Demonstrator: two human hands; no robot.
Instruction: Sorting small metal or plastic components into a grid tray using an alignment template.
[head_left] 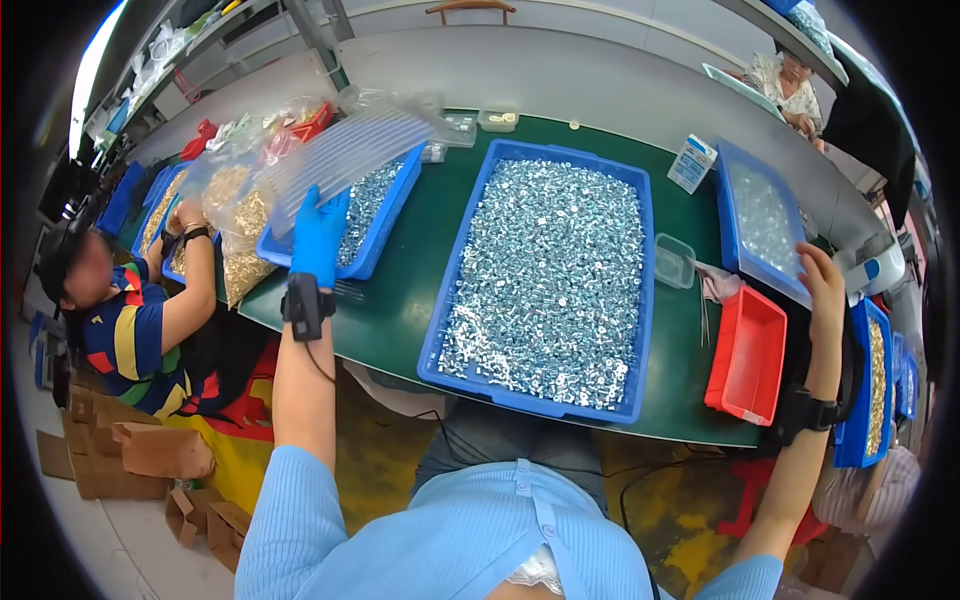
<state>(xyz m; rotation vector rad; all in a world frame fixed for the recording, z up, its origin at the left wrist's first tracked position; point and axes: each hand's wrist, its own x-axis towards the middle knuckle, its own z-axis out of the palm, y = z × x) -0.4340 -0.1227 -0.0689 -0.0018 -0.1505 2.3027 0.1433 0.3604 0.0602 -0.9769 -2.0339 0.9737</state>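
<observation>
Left fingers (309,208) at one sheet (365,150), right fingers (820,264) by one blue bin (729,225); grips unclear.

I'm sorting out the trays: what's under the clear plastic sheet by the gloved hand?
Past the lower edge of the sheet, a blue tray of small silvery parts shows. The tray's far end is covered, so its contents there cannot be made out.

the left hand (318,235) wears a bright blue glove (316,258); the right hand (824,288) is bare. just behind each hand is a black strapped-on wrist unit (303,308), the left one boxy with a thin dark cable (320,367). farther back come light blue ribbed sleeves (290,505), and between them a matching button-front cardigan (420,540), white lace (537,570) and dark trousers (450,455).
</observation>
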